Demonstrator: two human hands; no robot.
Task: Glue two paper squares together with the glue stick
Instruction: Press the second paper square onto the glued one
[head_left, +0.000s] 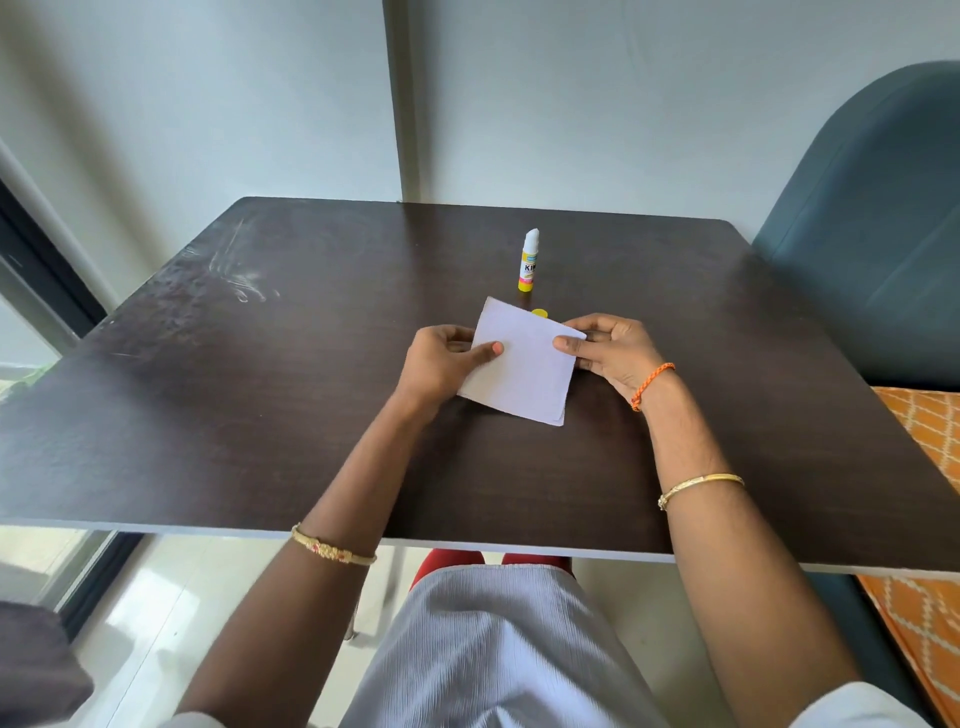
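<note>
Two white paper squares (522, 364) lie stacked one on the other over the middle of the dark table (260, 389); the lower sheet peeks out at the near right corner. My left hand (447, 364) pinches their left edge, thumb on top. My right hand (608, 348) pinches the right corner, thumb on top. The glue stick (530, 261) stands upright and uncapped just beyond the paper, its white glue tip exposed. Its yellow cap (540, 313) lies behind the paper's far edge, mostly hidden.
A blue-green padded chair (872, 234) stands at the right of the table. An orange patterned cloth (924, 441) lies below it. A pale wall runs behind the table, and a window frame is at the left.
</note>
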